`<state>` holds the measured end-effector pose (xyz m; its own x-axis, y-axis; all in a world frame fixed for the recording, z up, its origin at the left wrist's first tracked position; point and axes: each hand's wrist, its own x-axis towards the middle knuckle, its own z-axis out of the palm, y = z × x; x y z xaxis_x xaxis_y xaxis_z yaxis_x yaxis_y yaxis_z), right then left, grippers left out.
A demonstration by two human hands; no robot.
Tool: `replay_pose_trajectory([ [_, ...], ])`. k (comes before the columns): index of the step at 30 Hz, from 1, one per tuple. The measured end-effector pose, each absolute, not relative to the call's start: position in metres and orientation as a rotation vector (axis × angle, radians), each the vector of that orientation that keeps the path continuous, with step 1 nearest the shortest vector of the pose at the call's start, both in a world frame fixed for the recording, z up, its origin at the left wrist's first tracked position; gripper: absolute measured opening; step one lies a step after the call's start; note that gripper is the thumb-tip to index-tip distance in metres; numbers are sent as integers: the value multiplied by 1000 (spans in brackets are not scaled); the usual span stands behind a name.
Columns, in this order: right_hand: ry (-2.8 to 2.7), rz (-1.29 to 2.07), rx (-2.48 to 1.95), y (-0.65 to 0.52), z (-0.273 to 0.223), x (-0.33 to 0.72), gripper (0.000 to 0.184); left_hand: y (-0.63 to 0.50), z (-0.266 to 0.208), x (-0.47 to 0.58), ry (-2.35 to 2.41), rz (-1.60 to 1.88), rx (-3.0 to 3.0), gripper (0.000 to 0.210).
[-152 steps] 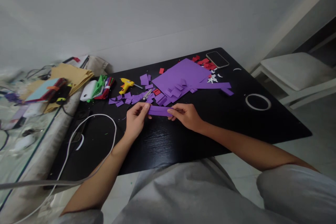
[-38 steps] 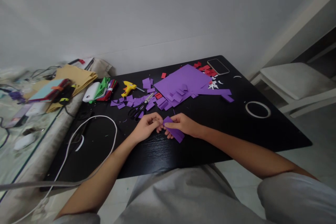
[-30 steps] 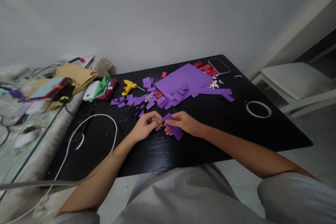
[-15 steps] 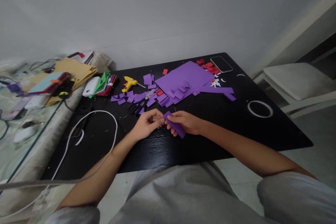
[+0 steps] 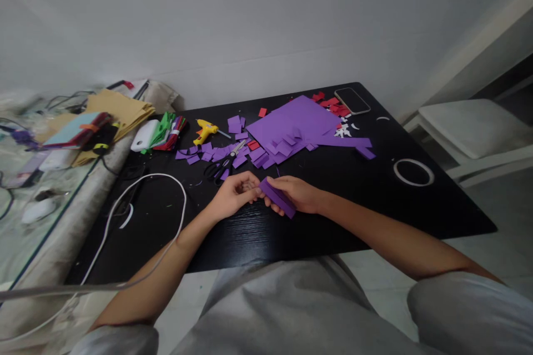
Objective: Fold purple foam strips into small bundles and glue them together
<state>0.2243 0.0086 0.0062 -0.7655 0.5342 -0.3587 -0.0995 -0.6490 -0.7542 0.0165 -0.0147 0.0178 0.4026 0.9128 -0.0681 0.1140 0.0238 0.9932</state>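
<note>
Above the front of the black table, a narrow purple paper strip (image 5: 278, 198) is held at a slant between my two hands. My right hand (image 5: 296, 193) is closed on it, thumb along the upper edge and fingers beneath. At the strip's upper left end, my left hand (image 5: 238, 193) pinches its corner with curled fingers. The strip seems folded lengthwise, with a crease line along it. Just beyond my left hand lie open black-handled scissors (image 5: 225, 165) among many small purple paper pieces (image 5: 207, 151). Large purple sheets (image 5: 293, 119) lie behind my hands.
A yellow glue gun (image 5: 205, 131) lies at the back left, near bundled coloured sheets (image 5: 169, 132). Red scraps (image 5: 331, 102), a phone (image 5: 352, 101) and a white ring (image 5: 413, 172) are on the right. A white cable (image 5: 183, 205) loops over my left forearm.
My right thumb has drawn back to the strip's upper edge, leaving more of its face showing. The strip has turned slightly in my fingers. Both hands otherwise stay in place.
</note>
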Motion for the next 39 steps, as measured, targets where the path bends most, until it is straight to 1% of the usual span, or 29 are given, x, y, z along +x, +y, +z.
replay_pose_trajectory([
  [5, -1111, 2324, -839, 5, 5, 222, 39, -15, 15, 18, 1046, 823, 1463, 18],
  [12, -1175, 2211, -869, 1, 0, 218, 36, -20, 12, 22, 1214, 817, 1719, 13],
  [19, -1221, 2165, -818, 1, -5, 217, 35, -20, 11, 23, 1212, 848, 1688, 12],
  [29, -1224, 2144, -795, 0, -2, 218, 34, -22, 12, 25, 1267, 954, 1621, 18],
  [39, -1265, 2100, -823, -1, -2, 218, 31, -24, 11, 25, 1267, 979, 1609, 21],
])
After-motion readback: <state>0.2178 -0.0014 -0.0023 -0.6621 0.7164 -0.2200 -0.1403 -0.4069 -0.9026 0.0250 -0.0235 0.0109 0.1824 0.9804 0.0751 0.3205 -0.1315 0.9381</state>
